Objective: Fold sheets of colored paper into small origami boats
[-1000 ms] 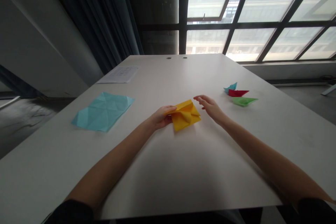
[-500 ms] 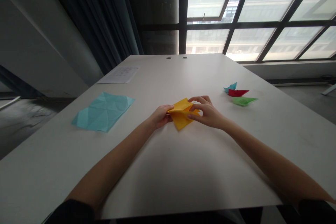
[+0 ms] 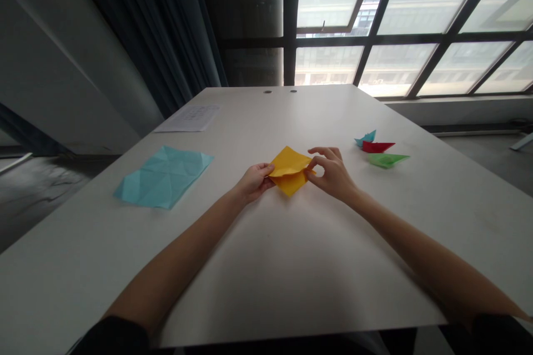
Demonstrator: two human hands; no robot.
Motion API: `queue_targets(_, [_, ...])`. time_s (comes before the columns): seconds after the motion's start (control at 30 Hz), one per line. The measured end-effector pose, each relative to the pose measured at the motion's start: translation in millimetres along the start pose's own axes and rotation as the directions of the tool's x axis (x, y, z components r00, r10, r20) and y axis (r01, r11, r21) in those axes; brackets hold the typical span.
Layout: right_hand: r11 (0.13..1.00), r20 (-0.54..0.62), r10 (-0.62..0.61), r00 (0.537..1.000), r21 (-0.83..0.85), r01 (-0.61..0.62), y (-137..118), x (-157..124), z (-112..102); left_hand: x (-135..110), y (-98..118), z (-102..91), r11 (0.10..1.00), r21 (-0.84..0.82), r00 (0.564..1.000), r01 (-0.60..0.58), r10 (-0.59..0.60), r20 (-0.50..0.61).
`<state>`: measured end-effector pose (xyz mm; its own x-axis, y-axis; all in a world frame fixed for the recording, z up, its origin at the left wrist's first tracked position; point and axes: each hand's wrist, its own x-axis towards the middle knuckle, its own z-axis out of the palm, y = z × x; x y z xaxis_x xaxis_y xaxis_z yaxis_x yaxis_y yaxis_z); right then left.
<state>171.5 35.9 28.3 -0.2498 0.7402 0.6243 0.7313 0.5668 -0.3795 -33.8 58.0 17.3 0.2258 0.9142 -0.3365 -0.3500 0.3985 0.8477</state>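
A folded yellow origami paper [image 3: 289, 165] is held between my two hands just above the table. It has a diamond outline, with a fold running across its middle and a slight gap along it. The left corner is pinched by my left hand [image 3: 256, 180], thumb on top and fingers beneath. At the right corner, my right hand [image 3: 331, 172] grips the paper between thumb and index finger, its other fingers curled above. The underside of the paper is hidden.
On the white table [image 3: 266, 266], a creased light-blue paper sheet [image 3: 164, 177] lies at the left. A printed sheet [image 3: 189, 118] rests farther back. Folded paper boats in blue [image 3: 366, 138], red [image 3: 377, 147] and green [image 3: 387, 160] sit at the right.
The yellow paper has gone from a partly spread, uneven shape to a flatter diamond. My right hand has shifted slightly right and up, now pinching the right corner; my left hand stays nearly in place.
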Motion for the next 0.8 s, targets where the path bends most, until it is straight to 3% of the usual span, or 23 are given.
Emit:
queue_targets(0.2, [0.962, -0.003, 0.171, 0.985, 0.218, -0.166, 8.2, 1.6, 6.3, -1.5, -0.3, 0.8, 1.0, 0.028, 1.0, -0.003, 0.003, -0.007])
queue_targets(0.3, [0.856, 0.062, 0.371, 0.927, 0.365, -0.367, 17.3, 2.1, 13.4, 0.6, -0.8, -0.1, 0.998, 0.05, 0.998, -0.038, 0.04, -0.045])
queue_targets(0.37, [0.726, 0.073, 0.521, 0.85, 0.485, -0.487, 21.8, 1.9, 18.6, 2.2, -1.5, -0.4, 0.993, 0.053, 0.992, -0.102, 0.105, -0.065])
queue_targets(0.43, [0.524, 0.179, 0.625, 0.76, 0.626, -0.578, 22.5, 1.6, 22.0, 2.8, -2.5, 0.2, 0.985, 0.057, 0.981, -0.165, 0.17, -0.089])
queue_targets(0.53, [0.202, 0.489, 0.556, 0.672, 0.705, -0.68, 16.0, 1.2, 22.2, 1.3, -4.9, 2.3, 0.976, 0.054, 0.974, -0.213, 0.216, -0.063])
queue_targets(0.63, [0.108, 0.596, 0.398, 0.697, 0.724, -0.681, 7.9, 0.8, 19.8, -1.4, -8.3, 4.6, 0.977, 0.053, 0.978, -0.206, 0.203, 0.058])
queue_targets(0.8, [0.131, 0.512, 0.326, 0.795, 0.808, -0.574, 8.4, -0.9, 19.9, -3.4, -12.6, 5.0, 0.972, 0.198, 0.977, -0.129, 0.09, 0.192])
